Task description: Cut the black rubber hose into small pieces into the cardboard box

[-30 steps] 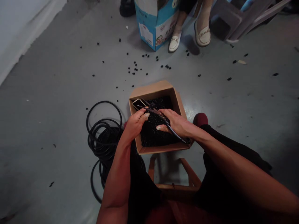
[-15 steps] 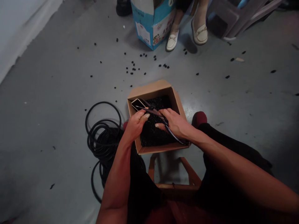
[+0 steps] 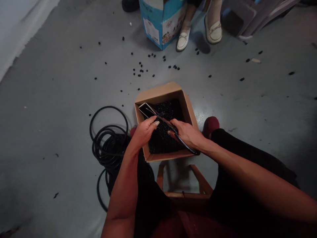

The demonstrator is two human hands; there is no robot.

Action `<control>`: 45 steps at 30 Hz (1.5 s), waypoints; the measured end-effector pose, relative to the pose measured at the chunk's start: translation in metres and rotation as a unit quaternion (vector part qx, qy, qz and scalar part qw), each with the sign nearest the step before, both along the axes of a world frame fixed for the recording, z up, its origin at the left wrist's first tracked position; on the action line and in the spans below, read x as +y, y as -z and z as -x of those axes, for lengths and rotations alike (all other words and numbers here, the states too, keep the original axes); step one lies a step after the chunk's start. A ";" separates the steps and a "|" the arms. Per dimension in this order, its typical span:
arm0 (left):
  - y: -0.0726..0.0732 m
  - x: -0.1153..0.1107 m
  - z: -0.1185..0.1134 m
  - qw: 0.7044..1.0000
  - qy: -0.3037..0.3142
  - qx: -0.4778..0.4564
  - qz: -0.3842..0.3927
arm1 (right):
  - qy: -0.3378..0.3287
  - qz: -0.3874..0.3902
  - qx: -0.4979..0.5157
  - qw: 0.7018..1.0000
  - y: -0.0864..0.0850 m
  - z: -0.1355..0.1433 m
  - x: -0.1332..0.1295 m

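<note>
My right hand point(image 3: 184, 130) is closed around dark scissors point(image 3: 164, 120), whose blades point up and left over an open cardboard box point(image 3: 192, 110). The dark curved handle sticks out below the palm towards the box's near right corner. Beside the blades, my left hand point(image 3: 146, 130) is closed, thumb against fingers; whatever it pinches blends into the dark background. Many small black pieces point(image 3: 164, 140) fill the box beneath both hands. A black rectangular object with a pale rim point(image 3: 145, 109) leans in the far left corner.
Coiled black hose point(image 3: 109, 142) lies left of the box. Small black pieces point(image 3: 141, 70) are scattered on the floor beyond. A blue carton point(image 3: 152, 24) and another person's white shoes point(image 3: 183, 40) stand ahead. A wooden stool frame point(image 3: 188, 195) is below me.
The scissor blades have come closer together, and the fingers of my right hand have drawn in. My left hand stays almost in place. The whole view has shifted slightly.
</note>
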State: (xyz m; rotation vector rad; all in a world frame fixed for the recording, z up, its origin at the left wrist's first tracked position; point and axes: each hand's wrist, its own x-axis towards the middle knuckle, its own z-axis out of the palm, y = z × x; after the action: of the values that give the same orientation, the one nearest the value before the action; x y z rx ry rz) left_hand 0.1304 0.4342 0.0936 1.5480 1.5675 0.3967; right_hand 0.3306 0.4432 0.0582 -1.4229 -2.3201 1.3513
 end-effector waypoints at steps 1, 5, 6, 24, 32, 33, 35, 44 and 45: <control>0.001 0.000 0.000 1.000 0.009 0.012 0.005 | 0.004 0.019 0.005 1.000 0.003 0.000 -0.003; 0.009 0.000 -0.001 0.990 0.079 0.105 0.046 | 0.030 0.105 0.027 0.994 0.018 0.002 -0.017; 0.011 0.000 -0.002 0.984 0.099 0.133 0.058 | 0.037 0.122 0.030 0.991 0.022 0.003 -0.021; 0.045 -0.002 -0.014 0.924 0.209 0.291 0.133 | 0.120 0.293 0.140 0.938 0.054 0.006 -0.052; 0.048 0.002 -0.020 0.920 0.214 0.294 0.148 | 0.164 0.368 0.176 0.898 0.051 0.004 -0.054; 0.048 0.003 -0.021 0.918 0.215 0.296 0.152 | 0.172 0.377 0.181 0.892 0.052 0.003 -0.055; 0.050 0.003 -0.023 0.914 0.217 0.303 0.159 | 0.191 0.397 0.189 0.877 0.055 0.003 -0.057; 0.050 0.008 -0.025 0.957 0.184 0.202 0.091 | 0.242 0.445 0.205 0.838 0.062 0.002 -0.060; 0.048 0.010 -0.024 0.968 0.166 0.169 0.078 | 0.246 0.435 0.207 0.841 0.060 0.002 -0.058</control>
State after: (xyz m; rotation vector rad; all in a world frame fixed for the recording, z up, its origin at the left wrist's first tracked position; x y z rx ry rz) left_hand 0.1541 0.4441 0.0454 1.7776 1.5080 -0.1845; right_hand 0.3289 0.3852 -0.0017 -1.5056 -0.9498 2.3235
